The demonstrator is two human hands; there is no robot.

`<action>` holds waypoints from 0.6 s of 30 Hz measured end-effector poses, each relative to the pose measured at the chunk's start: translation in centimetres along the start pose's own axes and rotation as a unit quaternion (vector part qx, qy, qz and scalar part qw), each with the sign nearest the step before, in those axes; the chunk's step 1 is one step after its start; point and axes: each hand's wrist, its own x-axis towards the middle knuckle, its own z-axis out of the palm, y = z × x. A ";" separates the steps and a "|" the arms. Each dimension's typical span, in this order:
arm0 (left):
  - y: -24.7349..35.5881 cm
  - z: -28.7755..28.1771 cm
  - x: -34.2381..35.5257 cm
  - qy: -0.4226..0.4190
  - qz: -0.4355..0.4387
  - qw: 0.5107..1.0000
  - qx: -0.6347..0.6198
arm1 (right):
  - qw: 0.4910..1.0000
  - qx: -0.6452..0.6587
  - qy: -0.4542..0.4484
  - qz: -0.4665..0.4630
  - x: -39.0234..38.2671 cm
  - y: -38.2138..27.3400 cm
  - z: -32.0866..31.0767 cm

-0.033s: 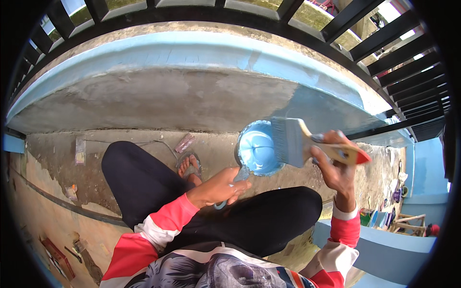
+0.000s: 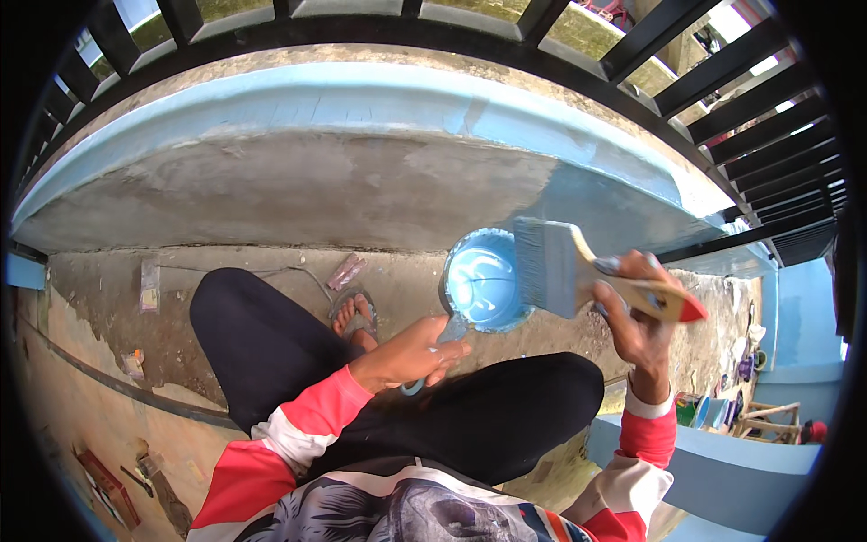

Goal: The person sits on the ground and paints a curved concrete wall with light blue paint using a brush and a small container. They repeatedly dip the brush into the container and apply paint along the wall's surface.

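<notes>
My left hand (image 2: 424, 352) grips the paint-smeared handle of a small blue pot (image 2: 480, 280) of light blue paint, held between my knees and the wall. In my right hand (image 2: 632, 316) is a wide paintbrush (image 2: 545, 264) with a pale wooden, red-ended handle. Its blue-coated bristles are level with the pot's right rim, partly in front of it. Beyond them, the low wall (image 2: 271, 190) has bare grey render, with blue paint on its ledge and right part.
A black railing (image 2: 361, 29) runs above the ledge. My foot (image 2: 352, 316) rests in a sandal on the stained concrete floor (image 2: 117, 298), near a cable and scraps. At right are a blue wall (image 2: 804, 316), containers (image 2: 700, 411) and a wooden frame (image 2: 768, 420).
The brush and my right hand have shifted slightly to the right. My left hand and the pot have barely moved.
</notes>
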 end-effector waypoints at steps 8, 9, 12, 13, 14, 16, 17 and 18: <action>1.2 0.1 0.4 -0.003 -0.011 1.000 -0.019 | 0.973 -0.184 -0.046 -0.130 0.1 -1.9 -2.4; 1.0 0.1 0.4 -0.003 -0.009 1.000 -0.015 | 0.974 -0.171 -0.027 -0.147 0.0 -1.7 -2.5; 0.4 -0.1 0.5 0.007 -0.012 1.000 -0.023 | 0.978 -0.131 0.014 -0.163 -0.4 -1.9 -3.5; 0.5 -0.1 0.6 0.009 -0.015 1.000 -0.014 | 0.979 -0.118 0.025 -0.162 -0.5 -2.2 -4.1; 0.5 -0.2 0.7 0.011 -0.018 1.000 -0.005 | 0.975 -0.125 0.033 -0.179 -0.6 -2.5 -4.6; 1.0 -0.1 0.7 0.013 -0.024 1.000 0.012 | 0.978 -0.057 0.103 -0.170 -1.1 -2.1 -4.1; 1.6 0.1 0.5 0.013 -0.025 0.999 0.018 | 0.979 -0.071 0.088 -0.171 -1.3 -1.6 -3.6; 2.0 0.2 0.4 0.013 -0.027 0.999 0.025 | 0.979 -0.085 0.073 -0.170 -1.5 -1.0 -3.0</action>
